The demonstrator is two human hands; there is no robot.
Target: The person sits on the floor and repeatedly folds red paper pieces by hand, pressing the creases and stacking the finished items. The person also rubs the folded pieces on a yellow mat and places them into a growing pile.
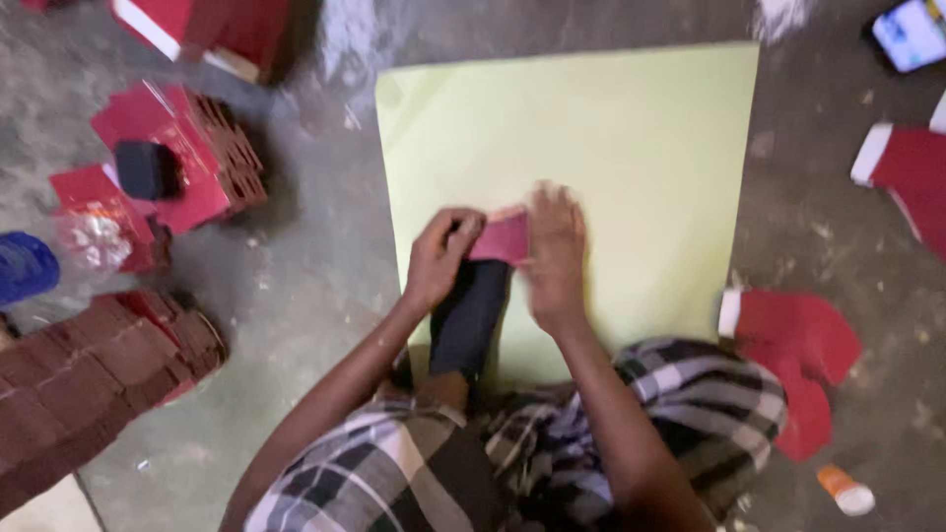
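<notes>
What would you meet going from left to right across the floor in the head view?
Blue bundle → black pouch → left hand → red card → right hand → red cut-outs → phone.

Two hands at a red card on a pale green sheet

The left hand (440,258) pinches the red card (503,237) over a black piece (470,320); the right hand (554,258) presses flat beside it on the sheet (631,148).

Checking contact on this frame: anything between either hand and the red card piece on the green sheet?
Nothing visible. The left hand pinches the left edge of the red card piece; the right hand lies flat against its right edge, over the pale green sheet.
</notes>
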